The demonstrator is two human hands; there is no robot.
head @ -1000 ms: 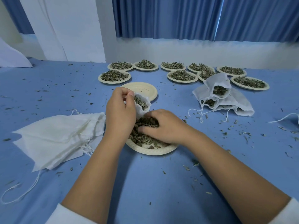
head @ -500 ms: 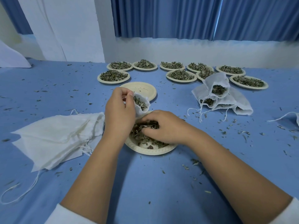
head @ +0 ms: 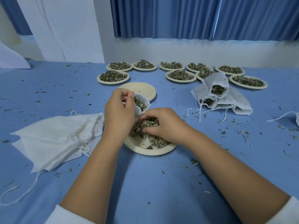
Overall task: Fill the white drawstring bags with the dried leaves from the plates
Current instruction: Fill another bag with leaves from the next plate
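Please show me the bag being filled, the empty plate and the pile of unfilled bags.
bag being filled [head: 139,111]: head view, white cloth below its open mouth.
empty plate [head: 142,88]: head view, bare middle.
pile of unfilled bags [head: 56,135]: head view, top bag's cloth.

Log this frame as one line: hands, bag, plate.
left hand: holds bag open | right hand: grips dried leaves over near plate | filled bags: piled right | empty bags: stacked left

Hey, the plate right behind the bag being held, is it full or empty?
Empty: the plate shows its bare cream surface with only a few leaf crumbs.
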